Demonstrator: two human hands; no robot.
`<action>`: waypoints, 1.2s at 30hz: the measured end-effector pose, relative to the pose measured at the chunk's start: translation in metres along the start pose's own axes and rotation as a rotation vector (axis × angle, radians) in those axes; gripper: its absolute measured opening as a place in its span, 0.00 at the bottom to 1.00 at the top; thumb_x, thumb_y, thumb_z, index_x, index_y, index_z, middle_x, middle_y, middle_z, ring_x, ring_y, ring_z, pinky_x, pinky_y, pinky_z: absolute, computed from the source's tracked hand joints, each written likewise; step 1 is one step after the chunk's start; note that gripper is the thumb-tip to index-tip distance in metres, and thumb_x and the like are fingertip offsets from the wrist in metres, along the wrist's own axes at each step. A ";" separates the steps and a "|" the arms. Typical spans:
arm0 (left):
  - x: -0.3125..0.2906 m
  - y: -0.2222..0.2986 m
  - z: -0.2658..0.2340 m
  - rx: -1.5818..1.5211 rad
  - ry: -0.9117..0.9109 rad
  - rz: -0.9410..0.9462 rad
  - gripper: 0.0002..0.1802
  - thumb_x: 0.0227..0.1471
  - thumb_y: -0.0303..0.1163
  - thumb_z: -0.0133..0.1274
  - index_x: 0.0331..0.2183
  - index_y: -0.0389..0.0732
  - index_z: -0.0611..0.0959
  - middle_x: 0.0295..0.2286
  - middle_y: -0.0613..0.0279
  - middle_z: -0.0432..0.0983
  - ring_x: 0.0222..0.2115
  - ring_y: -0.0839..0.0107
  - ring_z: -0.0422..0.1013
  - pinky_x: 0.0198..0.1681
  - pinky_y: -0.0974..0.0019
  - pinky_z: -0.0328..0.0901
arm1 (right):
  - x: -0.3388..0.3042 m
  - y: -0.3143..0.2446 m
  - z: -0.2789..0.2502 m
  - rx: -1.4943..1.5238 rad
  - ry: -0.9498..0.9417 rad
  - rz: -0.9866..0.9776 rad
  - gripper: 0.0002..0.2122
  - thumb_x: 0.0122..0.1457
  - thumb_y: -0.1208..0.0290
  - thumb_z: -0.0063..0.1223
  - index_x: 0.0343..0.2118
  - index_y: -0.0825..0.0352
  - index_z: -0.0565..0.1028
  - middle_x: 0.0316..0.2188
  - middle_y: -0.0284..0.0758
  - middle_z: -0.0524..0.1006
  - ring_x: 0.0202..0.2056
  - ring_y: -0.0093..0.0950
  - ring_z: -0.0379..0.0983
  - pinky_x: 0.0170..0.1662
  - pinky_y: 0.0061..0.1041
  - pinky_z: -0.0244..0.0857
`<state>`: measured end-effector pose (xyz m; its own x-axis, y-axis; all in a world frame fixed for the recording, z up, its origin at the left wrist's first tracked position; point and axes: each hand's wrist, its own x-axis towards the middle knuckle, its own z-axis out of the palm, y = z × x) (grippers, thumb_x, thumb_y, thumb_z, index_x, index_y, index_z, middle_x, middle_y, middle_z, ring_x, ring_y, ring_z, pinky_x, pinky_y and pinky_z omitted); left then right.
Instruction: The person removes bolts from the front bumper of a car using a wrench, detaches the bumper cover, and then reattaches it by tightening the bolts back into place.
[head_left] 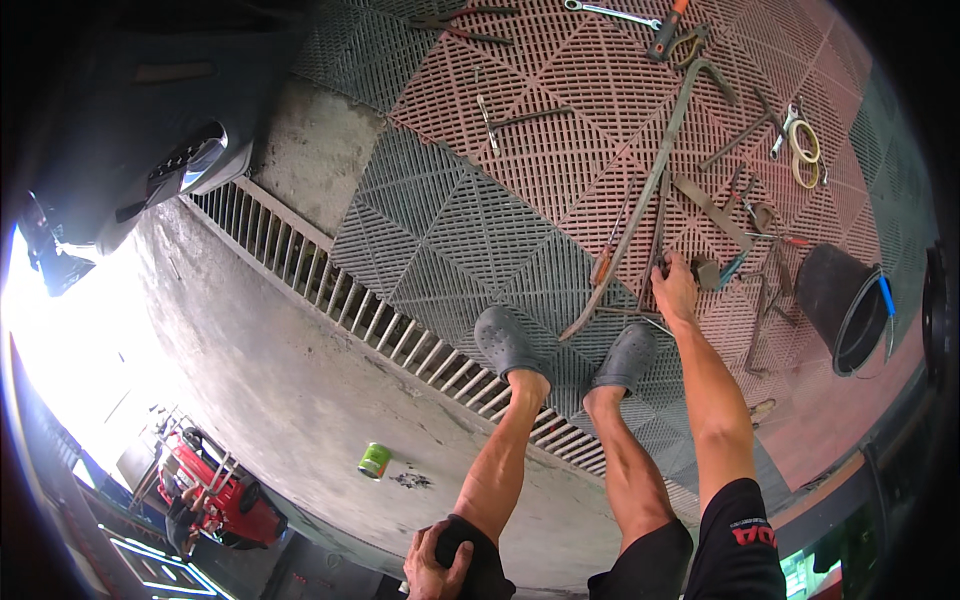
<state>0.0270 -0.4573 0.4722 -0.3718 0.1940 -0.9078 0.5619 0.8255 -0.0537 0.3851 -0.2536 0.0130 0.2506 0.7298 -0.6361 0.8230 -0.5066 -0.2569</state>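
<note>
My right hand [676, 288] reaches down to the floor mat, its fingers closed at a dark thin metal bar [661, 212]. Left of that bar lies a long curved pry bar [660, 160], hooked at its far end. A screwdriver with an orange handle [602, 265] lies beside the pry bar. Just right of my right hand is a small metal block [706, 274], like a hammer head, and a flat metal bar [712, 212] is farther off. My left hand [437, 560] rests on my left knee, fingers apart and holding nothing.
A black bucket [840, 310] leans at the right, with a blue-handled tool [887, 296] at its rim. Farther off are tape rolls [803, 150], pliers [465, 24], a wrench [612, 13] and a T-shaped tool [530, 118]. A metal drain grate [400, 345], green can [374, 460] and dark car [150, 130] are leftward.
</note>
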 end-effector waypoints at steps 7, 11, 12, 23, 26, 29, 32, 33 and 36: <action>-0.001 -0.012 0.006 0.002 -0.021 0.014 0.35 0.58 0.50 0.58 0.61 0.40 0.73 0.55 0.41 0.72 0.58 0.45 0.70 0.60 0.49 0.65 | 0.009 -0.008 -0.014 -0.161 -0.188 0.018 0.25 0.62 0.56 0.56 0.57 0.69 0.75 0.54 0.48 0.78 0.52 0.51 0.76 0.56 0.46 0.69; -0.001 -0.006 0.008 0.035 0.077 0.086 0.32 0.53 0.49 0.63 0.53 0.39 0.80 0.47 0.43 0.77 0.50 0.45 0.74 0.55 0.49 0.68 | 0.005 -0.003 -0.010 -0.048 -0.155 0.078 0.27 0.64 0.51 0.47 0.54 0.70 0.78 0.54 0.51 0.78 0.55 0.51 0.75 0.58 0.45 0.68; -0.002 -0.011 0.010 0.034 0.092 0.096 0.32 0.53 0.50 0.63 0.53 0.40 0.80 0.47 0.44 0.77 0.50 0.45 0.74 0.55 0.49 0.68 | 0.001 -0.008 -0.012 0.001 -0.145 0.104 0.26 0.64 0.51 0.46 0.52 0.70 0.80 0.52 0.52 0.79 0.54 0.52 0.75 0.57 0.45 0.69; -0.014 -0.008 0.002 0.045 0.019 0.042 0.33 0.58 0.57 0.55 0.57 0.45 0.79 0.53 0.46 0.74 0.54 0.45 0.70 0.58 0.46 0.65 | -0.242 -0.075 -0.062 0.028 -0.178 -0.591 0.13 0.60 0.62 0.52 0.29 0.67 0.81 0.28 0.47 0.80 0.35 0.44 0.79 0.41 0.44 0.71; -0.006 -0.015 0.010 -0.080 0.254 0.241 0.33 0.62 0.56 0.51 0.57 0.41 0.78 0.53 0.44 0.75 0.54 0.44 0.70 0.59 0.45 0.64 | -0.330 -0.141 -0.125 0.191 -0.434 -0.328 0.18 0.62 0.56 0.51 0.39 0.69 0.80 0.45 0.52 0.80 0.46 0.54 0.76 0.53 0.42 0.68; -0.020 0.009 -0.019 -0.386 0.230 0.386 0.31 0.67 0.54 0.46 0.57 0.37 0.77 0.50 0.43 0.78 0.51 0.47 0.73 0.57 0.49 0.66 | -0.392 -0.220 -0.203 -0.021 -0.662 -0.439 0.18 0.64 0.57 0.50 0.42 0.70 0.80 0.49 0.55 0.78 0.51 0.52 0.75 0.55 0.44 0.67; -0.057 0.047 -0.074 -0.818 -0.020 0.385 0.30 0.70 0.52 0.41 0.57 0.35 0.76 0.45 0.44 0.81 0.48 0.55 0.76 0.54 0.55 0.68 | -0.435 -0.287 -0.265 -0.161 -0.753 -0.558 0.19 0.64 0.58 0.50 0.45 0.70 0.80 0.49 0.54 0.78 0.53 0.51 0.75 0.56 0.46 0.68; -0.062 0.053 -0.083 -0.919 0.024 0.473 0.27 0.72 0.47 0.40 0.53 0.33 0.78 0.42 0.48 0.82 0.44 0.61 0.78 0.49 0.60 0.70 | -0.443 -0.301 -0.271 -0.172 -0.748 -0.607 0.19 0.64 0.58 0.50 0.46 0.70 0.80 0.49 0.54 0.79 0.53 0.51 0.75 0.56 0.46 0.68; -0.088 0.066 -0.134 -0.976 0.141 0.553 0.24 0.73 0.44 0.40 0.48 0.31 0.81 0.37 0.51 0.84 0.39 0.63 0.79 0.45 0.61 0.71 | -0.464 -0.357 -0.305 -0.132 -0.673 -0.700 0.19 0.64 0.58 0.51 0.47 0.69 0.80 0.43 0.51 0.81 0.47 0.52 0.77 0.53 0.46 0.70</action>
<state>-0.0022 -0.3492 0.6047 -0.3661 0.6684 -0.6475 -0.1190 0.6564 0.7449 0.1307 -0.2717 0.6222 -0.6250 0.4107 -0.6638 0.7359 0.0264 -0.6766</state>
